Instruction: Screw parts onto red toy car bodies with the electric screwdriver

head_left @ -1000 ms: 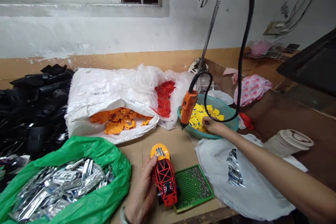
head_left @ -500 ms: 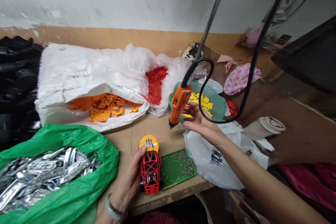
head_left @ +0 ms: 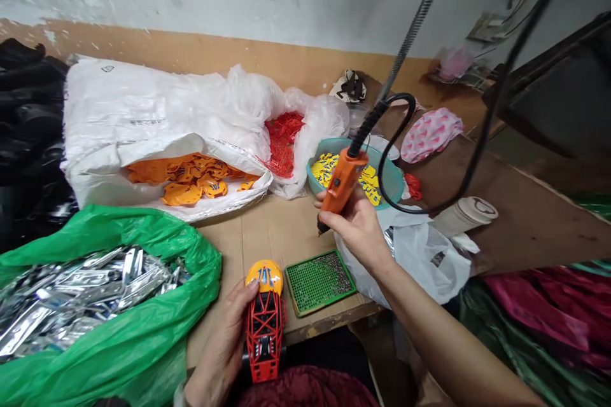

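My left hand [head_left: 233, 317] is closed around a toy car [head_left: 265, 331] with a red lattice frame, black inside and an orange-yellow front piece. The thumb presses on that front piece, and the car hangs over the table's front edge. My right hand [head_left: 356, 222] grips an orange electric screwdriver [head_left: 342, 181], its black tip pointing down and left. The tool hangs from a coiled spring and a black cable. Below its tip lies a green perforated tray [head_left: 319, 286] with many small screws heaped at its right side.
A green bag [head_left: 191, 248] of silvery parts stands at left, behind it a white sack [head_left: 143, 102] with orange pieces. Red lattice parts [head_left: 282, 146] fill a clear bag. A teal basin [head_left: 394, 178] holds yellow pieces. At right are a plastic bag [head_left: 429, 267] and a pale cylindrical container [head_left: 468, 215].
My right hand has closed around the screwdriver, which it was only reaching for earlier, and the tool tilts more. My left hand has brought the toy car down, away from the tray.
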The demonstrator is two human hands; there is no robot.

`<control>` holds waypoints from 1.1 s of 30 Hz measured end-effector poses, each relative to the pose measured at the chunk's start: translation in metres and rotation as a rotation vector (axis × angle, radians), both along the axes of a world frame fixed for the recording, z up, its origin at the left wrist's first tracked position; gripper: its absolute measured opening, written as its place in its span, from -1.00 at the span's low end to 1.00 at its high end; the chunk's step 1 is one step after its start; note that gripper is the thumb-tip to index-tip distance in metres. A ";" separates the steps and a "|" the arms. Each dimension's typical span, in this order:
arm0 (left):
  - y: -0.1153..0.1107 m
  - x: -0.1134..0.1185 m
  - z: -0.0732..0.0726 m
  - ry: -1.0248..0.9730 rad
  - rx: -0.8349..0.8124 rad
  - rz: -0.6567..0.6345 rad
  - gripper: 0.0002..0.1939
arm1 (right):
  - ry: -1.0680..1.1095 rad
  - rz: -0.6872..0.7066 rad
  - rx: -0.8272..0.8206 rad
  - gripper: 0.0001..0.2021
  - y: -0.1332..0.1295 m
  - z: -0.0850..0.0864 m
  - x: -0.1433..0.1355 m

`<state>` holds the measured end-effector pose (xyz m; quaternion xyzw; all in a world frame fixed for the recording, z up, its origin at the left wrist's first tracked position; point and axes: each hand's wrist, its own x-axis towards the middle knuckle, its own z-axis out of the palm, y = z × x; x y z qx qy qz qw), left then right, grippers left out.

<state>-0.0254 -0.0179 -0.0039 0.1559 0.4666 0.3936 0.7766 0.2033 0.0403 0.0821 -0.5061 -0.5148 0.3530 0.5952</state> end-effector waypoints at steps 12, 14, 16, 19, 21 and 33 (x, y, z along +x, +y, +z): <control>-0.008 0.012 -0.016 0.048 0.109 -0.029 -0.67 | 0.212 -0.141 0.045 -0.71 -0.032 -0.045 -0.020; -0.008 0.011 -0.015 0.043 0.097 -0.022 -0.67 | 0.232 -0.121 0.043 -0.71 -0.031 -0.050 -0.020; -0.009 0.012 -0.015 0.026 0.080 -0.027 -0.66 | 0.247 -0.091 0.046 -0.72 -0.030 -0.055 -0.018; -0.009 0.013 -0.014 0.022 0.067 -0.034 -0.63 | 0.252 -0.071 0.051 -0.73 -0.030 -0.062 -0.014; -0.010 0.014 -0.013 0.025 0.053 -0.028 -0.62 | 0.255 -0.067 0.054 -0.73 -0.030 -0.066 -0.012; -0.011 0.014 -0.010 0.034 0.053 -0.017 -0.59 | 0.278 -0.046 0.041 -0.73 -0.028 -0.081 -0.008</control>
